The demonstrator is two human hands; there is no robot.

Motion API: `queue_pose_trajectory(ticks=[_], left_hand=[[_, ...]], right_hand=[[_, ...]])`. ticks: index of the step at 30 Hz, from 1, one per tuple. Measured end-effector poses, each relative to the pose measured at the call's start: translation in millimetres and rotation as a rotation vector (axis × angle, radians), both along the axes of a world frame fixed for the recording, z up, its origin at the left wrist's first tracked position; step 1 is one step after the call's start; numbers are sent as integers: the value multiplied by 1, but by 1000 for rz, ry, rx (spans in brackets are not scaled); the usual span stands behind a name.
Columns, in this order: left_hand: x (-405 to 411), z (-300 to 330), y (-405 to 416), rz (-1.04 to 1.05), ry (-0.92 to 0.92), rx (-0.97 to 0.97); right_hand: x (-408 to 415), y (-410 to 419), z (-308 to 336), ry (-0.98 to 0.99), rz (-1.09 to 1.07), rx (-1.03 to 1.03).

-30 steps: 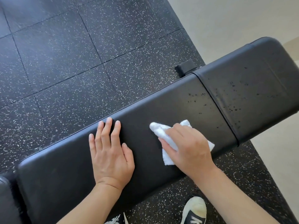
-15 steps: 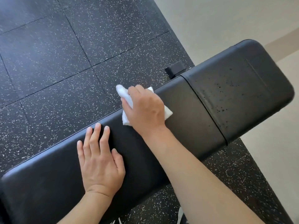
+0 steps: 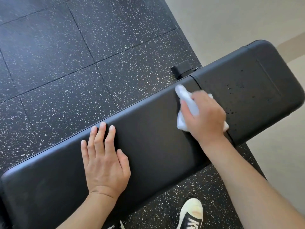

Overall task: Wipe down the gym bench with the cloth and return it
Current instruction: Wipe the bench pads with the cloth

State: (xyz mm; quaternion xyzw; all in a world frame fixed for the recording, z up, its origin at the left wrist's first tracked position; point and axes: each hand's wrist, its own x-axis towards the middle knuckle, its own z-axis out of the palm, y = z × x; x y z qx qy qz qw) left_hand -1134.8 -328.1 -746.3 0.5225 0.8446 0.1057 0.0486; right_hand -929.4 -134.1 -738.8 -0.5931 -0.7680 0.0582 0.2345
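Note:
A long black padded gym bench [image 3: 148,141] runs from lower left to upper right. Its shorter right-hand pad [image 3: 257,90] carries scattered droplets. My right hand [image 3: 204,118] grips a white cloth [image 3: 183,100] and presses it on the bench at the seam between the two pads. The cloth is blurred and partly hidden under my fingers. My left hand [image 3: 105,159] lies flat on the long pad, fingers straight, well left of the cloth.
Black speckled rubber floor tiles [image 3: 82,55] surround the bench, with pale flooring [image 3: 231,19] to the right. A black frame bracket [image 3: 182,69] juts out behind the seam. My shoe [image 3: 192,215] stands just below the bench's near edge.
My right hand has swept the cloth from the far edge of the long pad rightward to the seam. The left hand has stayed flat on the bench.

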Motion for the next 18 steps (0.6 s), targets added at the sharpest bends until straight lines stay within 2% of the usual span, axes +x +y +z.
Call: queue_pose_trajectory(ticks=[4, 8, 11, 14, 18], left_hand=[[1, -1, 0, 7, -13, 9], [2, -2, 1, 17, -18, 20], [3, -3, 1, 12, -11, 28], [3, -3, 1, 10, -8, 32], [2, -4, 1, 6, -1, 33]], right_hand=[[-62, 67, -1, -10, 32, -2], [-76, 74, -2, -34, 88, -60], [-55, 33, -1, 58, 72, 8], [-25, -35, 3, 108, 106, -29], [19, -110, 5, 82, 148, -55]])
